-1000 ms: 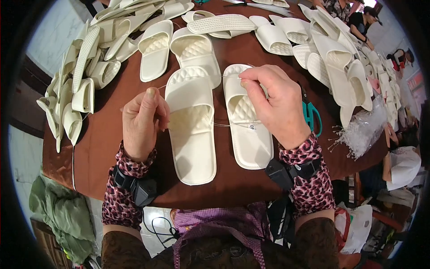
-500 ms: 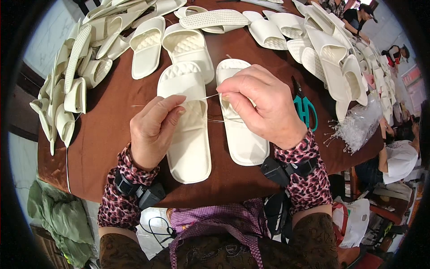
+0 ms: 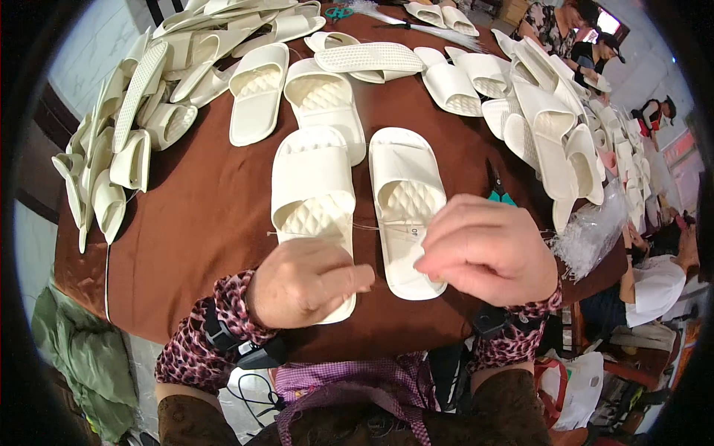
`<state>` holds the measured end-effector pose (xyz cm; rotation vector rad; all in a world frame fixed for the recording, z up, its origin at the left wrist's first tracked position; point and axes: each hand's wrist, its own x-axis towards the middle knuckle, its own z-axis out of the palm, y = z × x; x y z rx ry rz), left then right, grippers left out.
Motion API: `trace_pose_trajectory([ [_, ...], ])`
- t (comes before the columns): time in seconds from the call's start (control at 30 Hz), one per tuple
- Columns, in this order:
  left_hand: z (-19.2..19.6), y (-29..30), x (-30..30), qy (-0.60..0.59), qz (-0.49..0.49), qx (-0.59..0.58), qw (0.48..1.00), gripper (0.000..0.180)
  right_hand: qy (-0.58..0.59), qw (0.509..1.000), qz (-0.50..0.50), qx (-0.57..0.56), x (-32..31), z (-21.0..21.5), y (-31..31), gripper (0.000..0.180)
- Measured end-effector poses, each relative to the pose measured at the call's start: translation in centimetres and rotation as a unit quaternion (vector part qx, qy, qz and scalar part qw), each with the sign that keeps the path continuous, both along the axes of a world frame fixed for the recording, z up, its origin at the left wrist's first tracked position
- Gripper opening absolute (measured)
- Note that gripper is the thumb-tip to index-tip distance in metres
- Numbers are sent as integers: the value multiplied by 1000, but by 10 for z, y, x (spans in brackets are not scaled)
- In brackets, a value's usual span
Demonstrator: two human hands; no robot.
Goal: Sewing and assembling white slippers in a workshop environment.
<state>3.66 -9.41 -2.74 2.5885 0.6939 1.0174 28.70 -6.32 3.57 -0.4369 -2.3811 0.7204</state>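
Observation:
Two cream slide slippers lie side by side on the brown table (image 3: 201, 223): the left slipper (image 3: 312, 186) and the right slipper (image 3: 405, 193). My left hand (image 3: 305, 286) is closed over the heel of the left slipper. My right hand (image 3: 487, 249) hovers over the heel of the right slipper with fingers pinched. A thin clear plastic strand (image 3: 364, 227) stretches across the two slippers between my hands; both hands seem to pinch it.
Many more cream slippers are heaped at the left (image 3: 126, 126), the back (image 3: 357, 56) and the right (image 3: 550, 126). Teal-handled snips (image 3: 500, 193) lie right of the pair. A bunch of clear plastic strands (image 3: 591, 238) hangs at the table's right edge. Other people sit at the far right.
Both hands have drawn back toward me, from the slippers' straps down to their heels, and the strand now stretches between them across the pair.

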Motion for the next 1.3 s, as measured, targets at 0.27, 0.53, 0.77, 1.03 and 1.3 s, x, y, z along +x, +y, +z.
trace_pose_trajectory([
  [0.27, -1, -4, 2, 1, -86, -41, 995, 27, -61, 984, 151, -76, 13, 7, 2, 13],
  [0.53, 1, -7, 3, 10, -38, -59, 998, 11, -117, 973, 172, -99, 10, -3, 3, 11],
  [0.77, 7, -7, 1, 24, 19, -8, 1000, 13, -116, 971, 156, -140, 10, -1, 1, 11],
  [1.03, 5, -6, 3, 69, 233, 53, 969, 14, -143, 985, 52, -81, 17, 0, 3, 13],
  [1.3, 5, -5, 6, 54, 242, 31, 968, 10, -121, 990, 9, -66, 20, 1, 1, 12],
])
